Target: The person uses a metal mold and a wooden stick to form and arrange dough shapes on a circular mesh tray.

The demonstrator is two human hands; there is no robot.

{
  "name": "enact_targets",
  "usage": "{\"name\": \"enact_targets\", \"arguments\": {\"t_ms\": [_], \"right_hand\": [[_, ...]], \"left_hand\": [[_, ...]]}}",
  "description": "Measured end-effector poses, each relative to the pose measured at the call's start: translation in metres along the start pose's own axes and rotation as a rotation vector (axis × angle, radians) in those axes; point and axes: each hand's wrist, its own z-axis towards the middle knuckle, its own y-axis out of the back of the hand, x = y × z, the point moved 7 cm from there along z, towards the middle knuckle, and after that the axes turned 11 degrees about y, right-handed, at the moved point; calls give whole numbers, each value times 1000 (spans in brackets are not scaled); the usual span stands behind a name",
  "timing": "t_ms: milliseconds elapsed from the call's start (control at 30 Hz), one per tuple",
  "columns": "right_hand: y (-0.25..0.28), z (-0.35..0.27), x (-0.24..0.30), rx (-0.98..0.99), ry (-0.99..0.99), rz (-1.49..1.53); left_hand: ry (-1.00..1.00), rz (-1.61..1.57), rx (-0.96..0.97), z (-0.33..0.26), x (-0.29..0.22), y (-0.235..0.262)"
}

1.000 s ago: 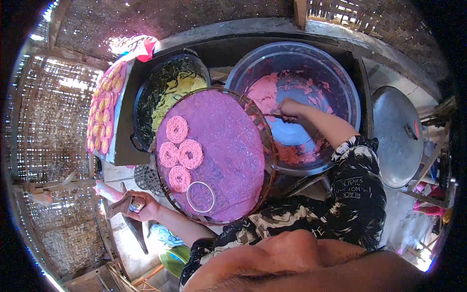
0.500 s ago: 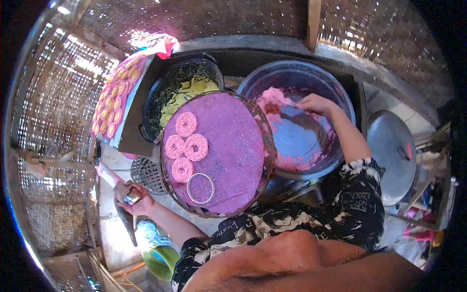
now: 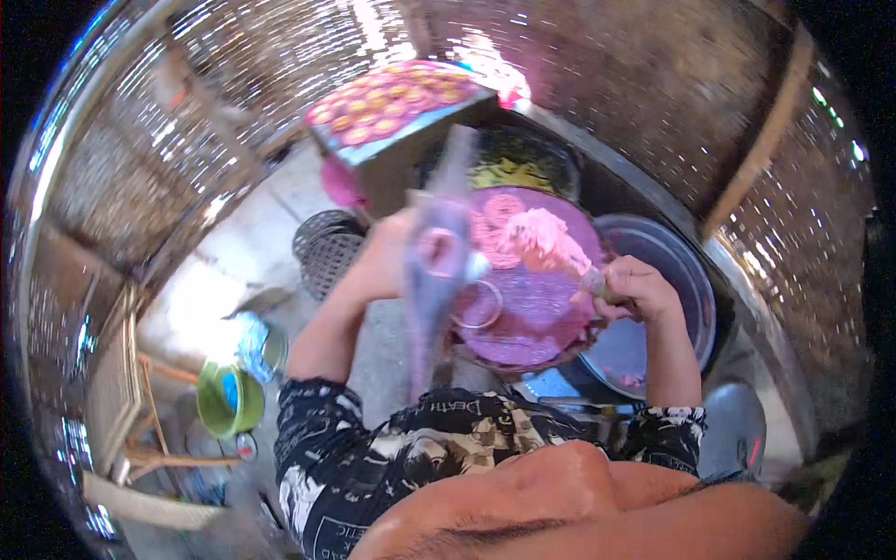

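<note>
My left hand (image 3: 383,257) is wrapped round a long wooden hand press (image 3: 439,289), smeared by motion. Pink dough (image 3: 438,248) shows in its round opening. In my right hand (image 3: 644,289) is the handle of a scoop (image 3: 595,281), its far end covered by a lump of pink dough (image 3: 551,235). Both hands are above a round tray (image 3: 551,322) lined with purple sheet. Coiled pink dough rings (image 3: 505,207) lie on its far left part, some partly hidden by the press and the lump. A thin white ring (image 3: 479,305) lies at the tray's near left.
A large basin (image 3: 691,280) stands right of the tray, a dark pan (image 3: 551,154) with yellow-green dough behind it. Several pink-and-yellow pieces (image 3: 392,98) cover a board at the far left. Black baskets (image 3: 327,247) and a green bucket (image 3: 224,401) stand left; a metal lid (image 3: 733,429) is at right.
My right hand has come out of the basin with a lump of pink dough on the scoop. My left hand has raised the press from the left to the tray's edge. The view has turned left.
</note>
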Motion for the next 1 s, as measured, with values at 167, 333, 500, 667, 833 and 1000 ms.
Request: {"name": "enact_targets", "arguments": {"t_ms": [167, 333, 500, 667, 833, 1000], "right_hand": [[-21, 38, 27, 238, -50, -626], [-82, 64, 110, 176, 393, -1608], [-106, 66, 129, 132, 474, -1695], [-123, 77, 120, 181, 388, -1838], [-179, 86, 76, 172, 621, -2238], [-190, 63, 66, 180, 1260, -2347]], "left_hand": [[-272, 156, 6, -20, -26, -7], [-174, 151, -7, -35, -4, 2], [-210, -73, -70, -39, 4, 16], [-156, 113, -150, -42, 11, 15], [25, 99, -224, -30, 33, 13], [-50, 56, -247, -28, 64, 7]]}}
